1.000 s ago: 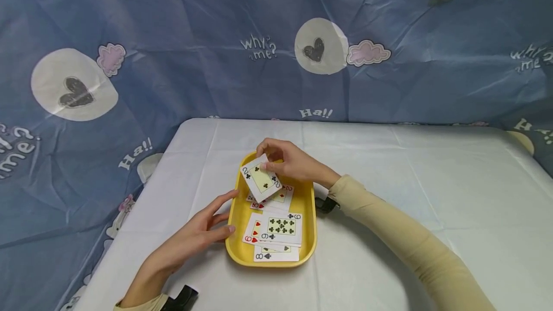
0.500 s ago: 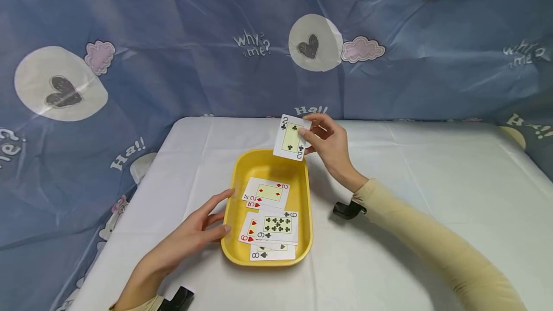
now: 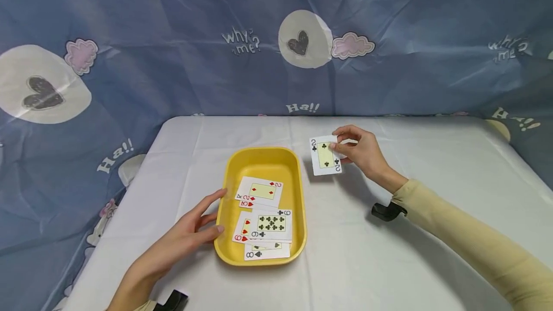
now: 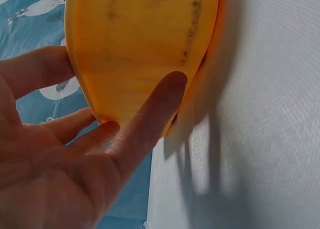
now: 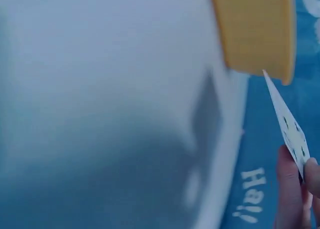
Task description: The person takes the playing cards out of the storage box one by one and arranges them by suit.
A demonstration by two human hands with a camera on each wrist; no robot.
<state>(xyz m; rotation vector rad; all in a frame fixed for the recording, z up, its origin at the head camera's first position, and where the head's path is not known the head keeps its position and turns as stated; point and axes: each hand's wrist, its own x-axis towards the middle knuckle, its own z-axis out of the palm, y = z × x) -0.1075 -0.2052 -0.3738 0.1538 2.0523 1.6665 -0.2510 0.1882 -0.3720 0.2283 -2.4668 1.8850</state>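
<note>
My right hand [image 3: 363, 152] pinches a two of clubs playing card [image 3: 325, 155] by its right edge, over the table to the right of a yellow tray [image 3: 301, 224]. In the right wrist view the card [image 5: 289, 124] shows nearly edge-on between thumb and fingers. My left hand [image 3: 187, 234] rests against the tray's left side with straight fingers; in the left wrist view the fingertips touch the tray's outer wall [image 4: 135, 44]. Inside the tray lie a two of diamonds [image 3: 262, 190] over other cards, and a nine of clubs [image 3: 271, 224] overlapping a red nine [image 3: 242, 228] and an eight of spades [image 3: 267, 252].
A white cloth [image 3: 389, 253] covers the table. Behind it hangs a blue printed curtain [image 3: 194, 71], which also drops down along the left side. Black wrist bands with cameras [image 3: 386, 211] sit on both wrists.
My right hand has lifted the two of clubs out of the tray and carried it right, then lower toward the table. My left hand stays at the tray. The head view has shifted slightly.
</note>
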